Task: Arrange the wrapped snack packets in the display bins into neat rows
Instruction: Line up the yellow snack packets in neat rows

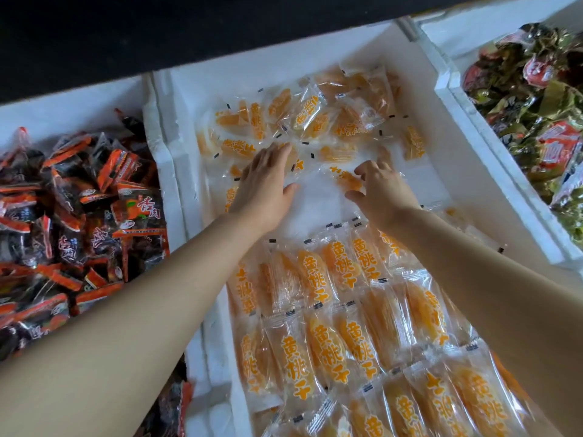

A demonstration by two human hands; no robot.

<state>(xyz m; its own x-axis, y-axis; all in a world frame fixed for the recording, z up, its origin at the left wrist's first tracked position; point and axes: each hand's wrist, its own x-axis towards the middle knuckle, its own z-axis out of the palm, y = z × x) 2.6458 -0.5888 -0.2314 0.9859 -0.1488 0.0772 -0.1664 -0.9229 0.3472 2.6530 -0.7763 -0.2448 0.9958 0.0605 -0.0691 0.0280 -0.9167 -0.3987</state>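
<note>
Three white foam bins show: a left bin (79, 102), a middle bin (315, 67) and a right bin (448, 36). Each holds one kind of packet, three kinds in all. The middle bin has clear packets of orange fruit (315, 275): at least three neat rows at its near end, about six across in the fullest row, and a loose heap (303, 118) of a dozen or more at its far end. The red-and-black packets (79, 216) and green-and-red packets (536, 89) are too many to count. Two hands are there, a left hand (265, 184) and a right hand (385, 193).
</note>
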